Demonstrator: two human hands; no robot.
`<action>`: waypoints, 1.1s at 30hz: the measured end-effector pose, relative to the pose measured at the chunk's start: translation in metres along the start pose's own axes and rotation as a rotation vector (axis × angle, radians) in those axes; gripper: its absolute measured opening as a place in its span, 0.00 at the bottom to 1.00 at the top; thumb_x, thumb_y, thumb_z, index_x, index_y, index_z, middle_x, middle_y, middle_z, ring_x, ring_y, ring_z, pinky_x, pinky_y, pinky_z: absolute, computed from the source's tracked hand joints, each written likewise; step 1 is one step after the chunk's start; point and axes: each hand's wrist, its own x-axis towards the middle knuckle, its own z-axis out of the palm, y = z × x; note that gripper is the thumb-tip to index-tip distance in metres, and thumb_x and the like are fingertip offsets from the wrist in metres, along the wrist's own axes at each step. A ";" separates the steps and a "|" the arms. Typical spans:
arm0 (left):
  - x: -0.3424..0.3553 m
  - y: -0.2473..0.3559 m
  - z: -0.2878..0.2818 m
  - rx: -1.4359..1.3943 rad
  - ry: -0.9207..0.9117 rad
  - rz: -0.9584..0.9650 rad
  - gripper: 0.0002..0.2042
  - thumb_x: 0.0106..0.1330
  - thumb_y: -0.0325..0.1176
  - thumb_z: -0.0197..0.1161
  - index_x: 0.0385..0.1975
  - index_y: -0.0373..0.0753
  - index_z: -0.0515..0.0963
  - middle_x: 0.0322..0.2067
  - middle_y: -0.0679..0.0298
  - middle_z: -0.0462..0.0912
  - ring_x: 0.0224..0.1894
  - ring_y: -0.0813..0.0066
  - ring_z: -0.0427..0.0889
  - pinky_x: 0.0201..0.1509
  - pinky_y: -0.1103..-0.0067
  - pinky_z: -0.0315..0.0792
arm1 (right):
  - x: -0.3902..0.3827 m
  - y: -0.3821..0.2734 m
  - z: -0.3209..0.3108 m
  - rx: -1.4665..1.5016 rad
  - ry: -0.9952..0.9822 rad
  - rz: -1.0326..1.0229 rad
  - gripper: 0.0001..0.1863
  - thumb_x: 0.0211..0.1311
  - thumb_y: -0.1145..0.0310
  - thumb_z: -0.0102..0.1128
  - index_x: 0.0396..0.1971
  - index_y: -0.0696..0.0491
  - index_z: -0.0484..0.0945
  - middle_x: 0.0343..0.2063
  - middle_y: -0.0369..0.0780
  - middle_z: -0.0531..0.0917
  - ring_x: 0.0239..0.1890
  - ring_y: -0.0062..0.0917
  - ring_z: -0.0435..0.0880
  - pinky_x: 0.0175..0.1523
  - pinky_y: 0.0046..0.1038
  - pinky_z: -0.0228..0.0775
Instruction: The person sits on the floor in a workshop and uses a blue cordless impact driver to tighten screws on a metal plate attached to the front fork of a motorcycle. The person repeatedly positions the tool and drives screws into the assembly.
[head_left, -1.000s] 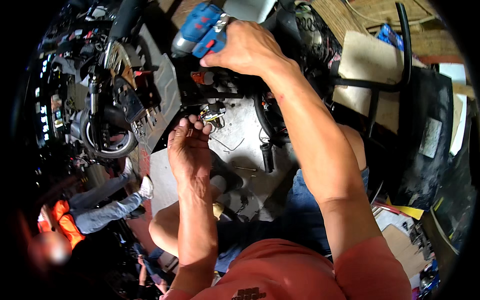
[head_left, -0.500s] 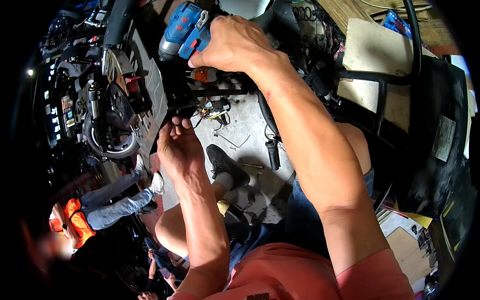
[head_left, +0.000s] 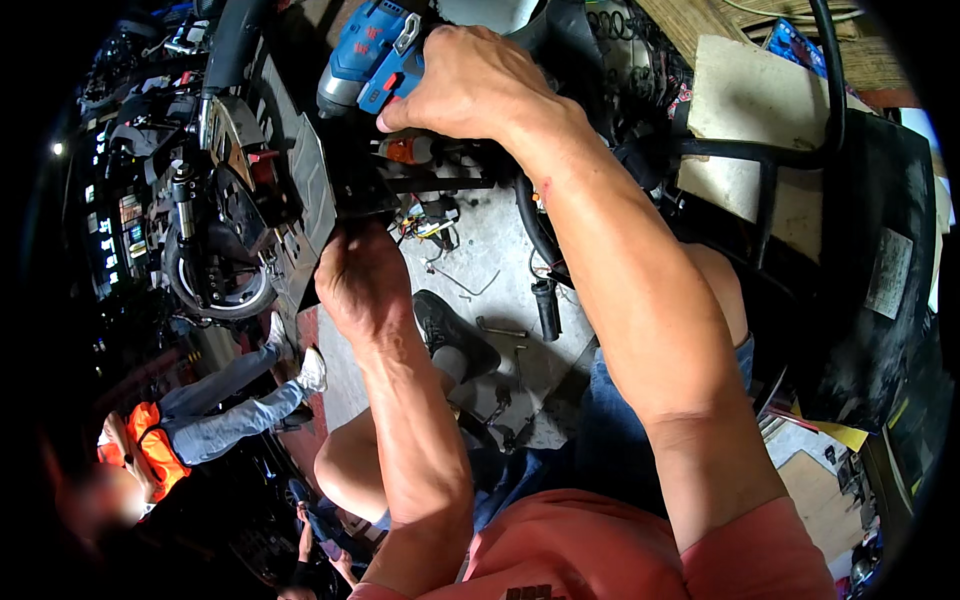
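My right hand [head_left: 470, 85] is wrapped round a blue cordless impact driver [head_left: 368, 50] at the top of the head view. The driver's grey nose points down and left, toward a dark vehicle part; its tip is lost in the shadow. Below and left, my left hand [head_left: 368, 280] reaches up against the lower edge of that black part [head_left: 362, 195], beside a grey panel [head_left: 312, 190]. The back of this hand shows, while its fingers are hidden behind the edge. An orange-coloured lamp [head_left: 405, 150] sits under my right hand.
Loose wires [head_left: 430, 220], a bent metal rod [head_left: 465, 285] and a black handlebar grip [head_left: 546, 310] are on or near the concrete floor. At right stand a black tube frame [head_left: 765, 155] and a pale board [head_left: 745, 95]. A person in an orange vest [head_left: 155, 445] is at lower left.
My left hand has turned and moved slightly up, so its curled fingers have gone out of sight behind the black part. The right hand and driver have barely moved.
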 end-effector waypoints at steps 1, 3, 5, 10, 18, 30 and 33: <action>0.001 0.001 -0.002 -0.009 -0.009 -0.011 0.23 0.68 0.24 0.61 0.64 0.33 0.76 0.65 0.55 0.79 0.68 0.59 0.75 0.79 0.63 0.61 | 0.000 -0.001 0.000 -0.003 0.001 0.003 0.32 0.41 0.46 0.79 0.42 0.56 0.91 0.42 0.48 0.91 0.47 0.40 0.91 0.57 0.35 0.83; 0.002 0.001 -0.006 -0.061 -0.122 -0.026 0.25 0.69 0.23 0.58 0.68 0.31 0.72 0.68 0.52 0.76 0.71 0.58 0.72 0.81 0.62 0.57 | -0.001 -0.002 0.002 -0.001 0.013 0.006 0.33 0.40 0.46 0.79 0.42 0.56 0.91 0.42 0.49 0.91 0.47 0.40 0.91 0.57 0.35 0.83; 0.002 0.002 -0.007 -0.088 -0.162 -0.045 0.27 0.69 0.23 0.57 0.70 0.30 0.70 0.69 0.51 0.74 0.72 0.57 0.70 0.82 0.62 0.56 | -0.003 -0.002 0.002 0.008 0.018 0.026 0.33 0.40 0.46 0.80 0.42 0.57 0.91 0.43 0.50 0.91 0.49 0.41 0.91 0.58 0.36 0.82; 0.003 0.001 0.001 -0.058 -0.141 -0.030 0.26 0.69 0.24 0.59 0.69 0.30 0.70 0.69 0.52 0.75 0.71 0.58 0.72 0.82 0.64 0.55 | -0.002 -0.002 0.002 0.000 0.002 0.027 0.33 0.41 0.45 0.80 0.43 0.57 0.90 0.43 0.51 0.90 0.49 0.43 0.90 0.59 0.38 0.81; 0.004 0.009 -0.016 -0.146 -0.108 -0.109 0.34 0.63 0.31 0.67 0.70 0.28 0.68 0.69 0.49 0.73 0.73 0.57 0.68 0.84 0.62 0.49 | -0.007 -0.001 0.002 0.012 0.022 0.023 0.33 0.42 0.45 0.81 0.42 0.57 0.90 0.44 0.53 0.90 0.50 0.45 0.90 0.59 0.39 0.81; 0.007 -0.002 0.050 -0.208 0.101 0.107 0.37 0.64 0.49 0.70 0.72 0.41 0.69 0.71 0.55 0.70 0.73 0.54 0.67 0.81 0.53 0.53 | -0.010 -0.024 -0.028 0.222 -0.181 0.062 0.27 0.52 0.54 0.78 0.43 0.61 0.87 0.41 0.53 0.89 0.48 0.41 0.90 0.56 0.37 0.79; 0.011 -0.006 0.044 -0.224 0.065 0.106 0.37 0.65 0.46 0.69 0.73 0.40 0.68 0.71 0.52 0.69 0.73 0.52 0.67 0.79 0.51 0.56 | -0.008 -0.027 -0.022 0.161 -0.126 0.097 0.27 0.51 0.53 0.78 0.43 0.61 0.87 0.41 0.53 0.89 0.48 0.41 0.90 0.56 0.37 0.78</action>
